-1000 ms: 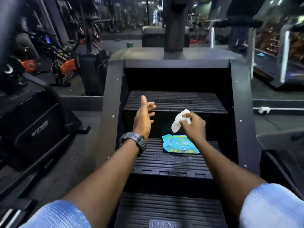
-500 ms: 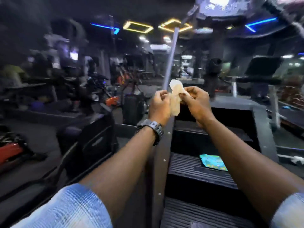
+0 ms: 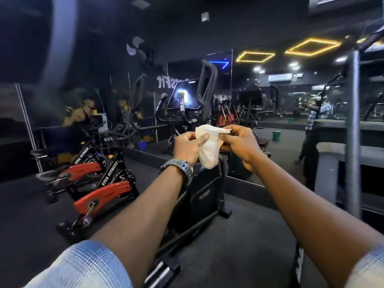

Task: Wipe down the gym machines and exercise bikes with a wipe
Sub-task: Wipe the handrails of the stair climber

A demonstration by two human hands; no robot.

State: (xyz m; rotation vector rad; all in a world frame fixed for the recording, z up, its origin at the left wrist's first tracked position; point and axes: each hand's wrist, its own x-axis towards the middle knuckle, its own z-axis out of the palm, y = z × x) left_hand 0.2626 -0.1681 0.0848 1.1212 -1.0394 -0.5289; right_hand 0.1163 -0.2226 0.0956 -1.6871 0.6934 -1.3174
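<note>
Since the earlier frames your view has swung left, off the stair machine: its steps and the wipe pack are out of frame. Both hands are at frame centre. Your left hand [image 3: 188, 146] and right hand [image 3: 242, 143] each pinch the wipe [image 3: 208, 147] with curled fingers, stretching it between them. No surface is touched yet; judge this as unfolding before the next machine. Behind the wipe stands an upright bike [image 3: 199, 194]; at lower left, two red spin bikes [image 3: 99, 192] on dark floor [image 3: 239, 246]. Mirrors [image 3: 291, 113] line the wall.
</note>
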